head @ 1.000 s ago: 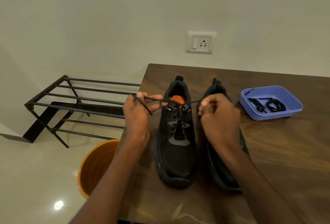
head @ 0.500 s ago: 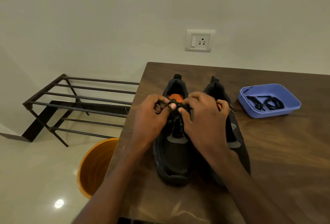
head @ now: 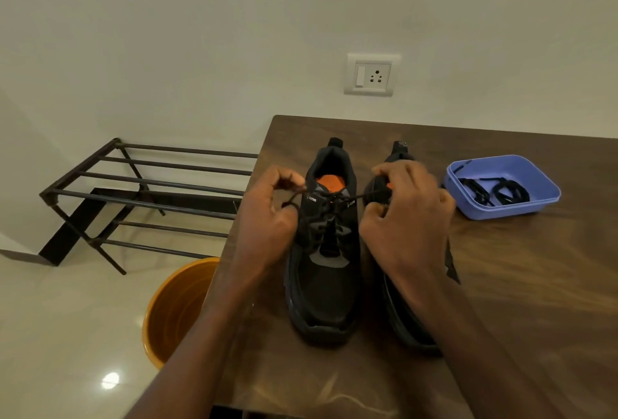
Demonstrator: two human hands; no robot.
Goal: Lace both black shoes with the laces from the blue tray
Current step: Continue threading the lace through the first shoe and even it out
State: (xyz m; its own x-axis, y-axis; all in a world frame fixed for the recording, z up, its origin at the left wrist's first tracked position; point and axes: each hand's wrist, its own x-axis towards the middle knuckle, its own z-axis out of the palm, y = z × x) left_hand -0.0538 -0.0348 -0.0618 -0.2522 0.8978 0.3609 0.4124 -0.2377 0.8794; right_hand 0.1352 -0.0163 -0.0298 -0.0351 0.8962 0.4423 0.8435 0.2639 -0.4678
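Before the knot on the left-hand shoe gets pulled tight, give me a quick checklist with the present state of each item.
1. Left hand grip on its lace end: ok, fingers curled round it.
2. Right hand grip on the other end: ok, the lace runs taut into its fingers.
3. Left shoe laced through its eyelets: ok, crossings show up the front.
4. Knot already formed: cannot tell, fingers hide the crossing.
5. Right shoe laced: cannot tell, the right hand covers it.
6. Spare lace in the blue tray: ok, it lies coiled inside.
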